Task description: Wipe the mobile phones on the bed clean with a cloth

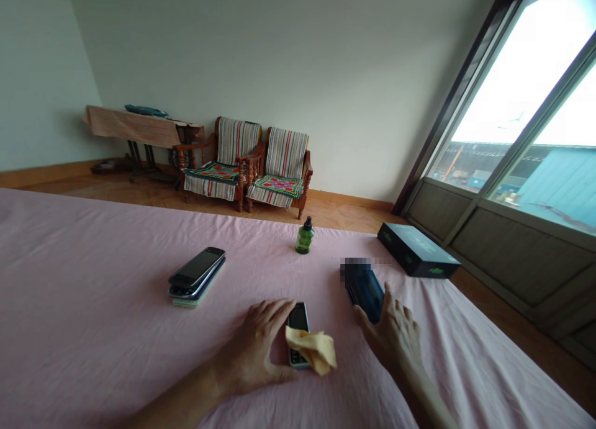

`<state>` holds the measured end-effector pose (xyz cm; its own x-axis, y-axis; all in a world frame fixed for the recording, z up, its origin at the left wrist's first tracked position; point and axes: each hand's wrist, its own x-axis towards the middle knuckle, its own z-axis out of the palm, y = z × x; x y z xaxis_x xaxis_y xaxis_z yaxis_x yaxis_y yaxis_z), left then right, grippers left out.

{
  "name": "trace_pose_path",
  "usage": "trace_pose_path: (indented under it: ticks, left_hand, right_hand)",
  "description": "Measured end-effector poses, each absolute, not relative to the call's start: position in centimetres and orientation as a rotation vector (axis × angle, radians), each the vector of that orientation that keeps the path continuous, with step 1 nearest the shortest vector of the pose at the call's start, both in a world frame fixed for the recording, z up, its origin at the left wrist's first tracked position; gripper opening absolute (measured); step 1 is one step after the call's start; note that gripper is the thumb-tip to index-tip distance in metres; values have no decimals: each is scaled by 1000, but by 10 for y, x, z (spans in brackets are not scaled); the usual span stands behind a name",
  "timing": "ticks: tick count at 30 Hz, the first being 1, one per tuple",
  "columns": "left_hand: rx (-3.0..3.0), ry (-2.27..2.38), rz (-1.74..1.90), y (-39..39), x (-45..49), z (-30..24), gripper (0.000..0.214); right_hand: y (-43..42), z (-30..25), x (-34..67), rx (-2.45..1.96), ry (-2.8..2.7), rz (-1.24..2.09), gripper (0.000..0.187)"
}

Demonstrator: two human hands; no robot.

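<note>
A small keypad phone (298, 318) with a dark screen lies face up on the pink cloth, a crumpled yellow cloth (316, 349) covering part of its keys. Curved along the phone's left side is my left hand (261, 339), thumb and fingers wide apart, fingertips by the upper corner and thumb near the lower end. To the right, my right hand (393, 326) spans the near end of a dark blue phone (367, 292), thumb at its left edge and index finger at its right. Pixelation blurs that phone's far end.
Several stacked phones (199, 267) lie at the left. A green spray bottle (305, 238) stands upright at the back, with a black box (416, 249) at the right edge. The pink sheet (93, 305) covers the surface. Two wooden chairs (279, 162) stand beyond.
</note>
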<state>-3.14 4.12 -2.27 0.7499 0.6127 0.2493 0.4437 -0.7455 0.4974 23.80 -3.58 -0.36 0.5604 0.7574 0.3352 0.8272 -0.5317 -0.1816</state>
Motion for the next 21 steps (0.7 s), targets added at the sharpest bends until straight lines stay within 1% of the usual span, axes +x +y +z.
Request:
trace_pose_path:
  ticks: [6, 13, 21]
  left_hand:
    - [2546, 808, 550, 40, -31, -19, 99]
    - [2557, 815, 540, 42, -31, -21, 100]
    - [2535, 811, 550, 40, -32, -18, 98]
  right_hand:
    - [-31, -8, 239, -2498, -1236, -330, 80]
    - [-28, -17, 241, -2447, -1168, -364, 86]
    - [-29, -18, 248, -2333, -1126, -374, 84]
